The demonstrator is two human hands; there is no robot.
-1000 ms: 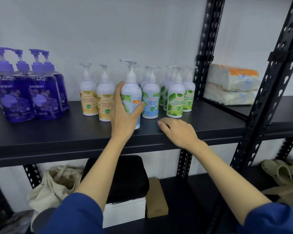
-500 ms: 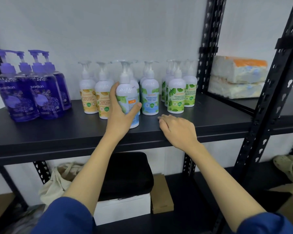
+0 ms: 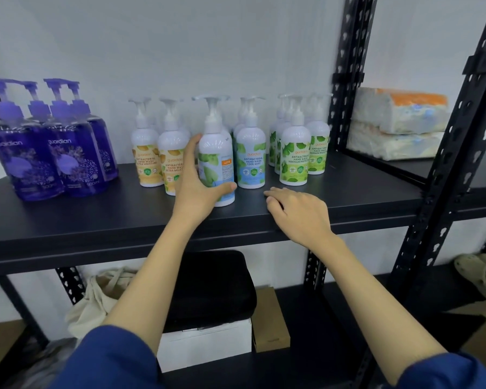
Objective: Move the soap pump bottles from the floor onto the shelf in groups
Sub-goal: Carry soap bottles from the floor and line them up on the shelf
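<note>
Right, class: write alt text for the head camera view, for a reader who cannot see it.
A person's left hand grips a white pump bottle standing on a black shelf among bottles grouped by colour; the right hand rests on the shelf edge.

- Your white mint bottle [image 3: 218, 164] stands upright at the shelf [image 3: 96, 220] front.
- Purple bottles [image 3: 48, 153] left, orange bottles [image 3: 157, 155], blue bottles [image 3: 250, 155] and green bottles [image 3: 298, 150] grouped behind.

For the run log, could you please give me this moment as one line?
left hand: grips mint bottle on shelf | right hand: rests on shelf edge, holds nothing
</note>
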